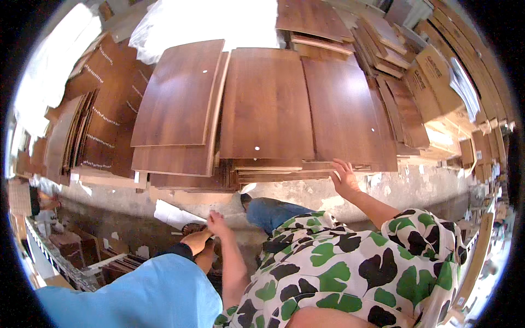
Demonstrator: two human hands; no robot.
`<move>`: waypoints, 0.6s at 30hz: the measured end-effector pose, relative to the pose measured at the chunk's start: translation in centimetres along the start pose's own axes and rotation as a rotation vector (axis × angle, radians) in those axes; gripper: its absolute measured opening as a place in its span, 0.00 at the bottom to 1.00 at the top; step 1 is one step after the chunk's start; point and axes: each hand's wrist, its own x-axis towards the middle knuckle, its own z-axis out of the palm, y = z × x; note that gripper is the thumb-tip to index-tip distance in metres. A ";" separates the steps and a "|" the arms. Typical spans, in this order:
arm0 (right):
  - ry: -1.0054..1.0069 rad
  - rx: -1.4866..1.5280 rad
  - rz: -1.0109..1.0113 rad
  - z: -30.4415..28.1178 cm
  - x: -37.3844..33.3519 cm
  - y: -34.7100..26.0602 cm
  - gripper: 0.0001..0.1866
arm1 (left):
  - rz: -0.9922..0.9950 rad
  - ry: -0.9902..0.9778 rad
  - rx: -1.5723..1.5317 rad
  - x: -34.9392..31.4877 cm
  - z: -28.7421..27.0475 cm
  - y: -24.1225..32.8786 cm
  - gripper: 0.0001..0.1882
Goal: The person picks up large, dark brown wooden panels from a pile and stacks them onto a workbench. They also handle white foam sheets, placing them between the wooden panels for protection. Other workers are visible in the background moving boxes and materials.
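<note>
My right hand (344,179) is open, its fingers spread at the lower edge of a brown wood panel (347,109); the fingertips seem to touch that edge. My left hand (216,223) is closed in front of my body, and I cannot make out what, if anything, is in it. Right beside it is the hand (196,240) of a person in a blue shirt (147,295). A white sheet (172,213) lies close to that person's hand. Two more panel stacks, a middle one (267,104) and a left one (178,93), stand side by side.
Drilled brown panels (112,109) lean at the far left. White plastic wrap (208,22) lies behind the stacks. Cardboard boxes (435,82) and more panels (404,106) crowd the right. Paper scraps litter the concrete floor (432,183). A rack with boards (71,254) stands lower left.
</note>
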 end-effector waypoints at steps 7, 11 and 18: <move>-0.093 0.079 -0.035 -1.3 -5.5 4.4 0.18 | -0.169 -0.343 0.089 -11.9 -1.1 -5.7 0.12; -0.063 0.098 0.015 -2.8 -6.2 9.2 0.18 | -0.309 -0.493 0.344 -15.2 -4.3 -8.6 0.11; 0.152 0.125 0.115 -7.6 -5.1 20.4 0.18 | -0.242 -0.416 0.471 -24.1 4.7 -8.2 0.12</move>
